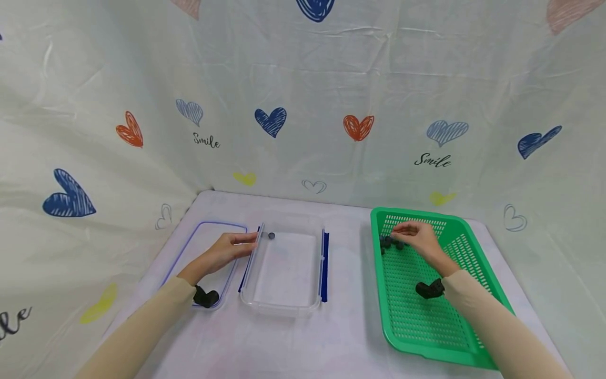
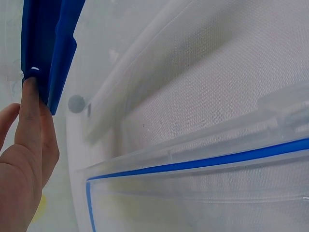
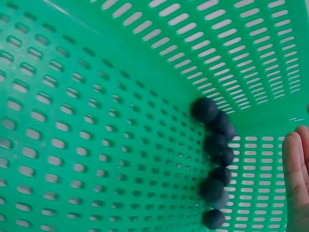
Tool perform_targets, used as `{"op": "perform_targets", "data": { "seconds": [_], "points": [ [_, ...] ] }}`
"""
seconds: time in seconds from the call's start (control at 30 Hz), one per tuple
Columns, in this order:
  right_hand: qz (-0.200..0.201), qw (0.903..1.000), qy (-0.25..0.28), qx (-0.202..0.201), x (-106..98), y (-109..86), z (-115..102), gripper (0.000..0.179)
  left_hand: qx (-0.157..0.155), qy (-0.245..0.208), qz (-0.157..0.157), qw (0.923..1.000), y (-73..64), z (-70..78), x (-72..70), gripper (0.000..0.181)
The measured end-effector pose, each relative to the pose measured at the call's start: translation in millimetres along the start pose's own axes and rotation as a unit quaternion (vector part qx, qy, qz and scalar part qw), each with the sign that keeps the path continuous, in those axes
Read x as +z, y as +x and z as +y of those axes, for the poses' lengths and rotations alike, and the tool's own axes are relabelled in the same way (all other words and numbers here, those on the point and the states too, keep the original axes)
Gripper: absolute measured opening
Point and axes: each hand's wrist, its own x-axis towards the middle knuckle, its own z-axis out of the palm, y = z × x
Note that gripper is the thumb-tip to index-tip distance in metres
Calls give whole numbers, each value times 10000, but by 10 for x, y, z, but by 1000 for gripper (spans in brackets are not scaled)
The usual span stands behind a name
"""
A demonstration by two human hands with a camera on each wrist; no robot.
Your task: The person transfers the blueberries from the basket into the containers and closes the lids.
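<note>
My left hand is at the left side of a clear plastic container, its straight fingers touching the blue latch flap. One blueberry lies inside that container near its far left corner. Over on the right, my right hand reaches into a green basket, fingertips close above several blueberries. The right wrist view shows these blueberries lined up along the basket's edge. There, the fingers appear at the right border, mostly out of frame, with no berry visible in them.
A clear lid with a blue seal lies flat on the table to the left of the container, partly under my left forearm. A second blue latch flap sticks out on the container's right side. Behind the table hangs a heart-printed curtain.
</note>
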Motion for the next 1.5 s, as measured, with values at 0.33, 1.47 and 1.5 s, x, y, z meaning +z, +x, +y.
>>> {"op": "perform_targets", "data": {
  "seconds": [0.33, 1.47, 1.5],
  "points": [
    [-190, 9998, 49, -16, 106, -40, 125, 34, 20, -226, -31, 9997, 5, -28, -20, 57],
    [20, 9997, -226, -72, 424, -90, 434, 18, 94, -306, -67, 9995, -15, -11, -10, 57],
    [35, 9997, -241, -86, 432, -92, 435, 18, 86, -311, -55, 9995, -15, -9, -8, 57]
  ]
}}
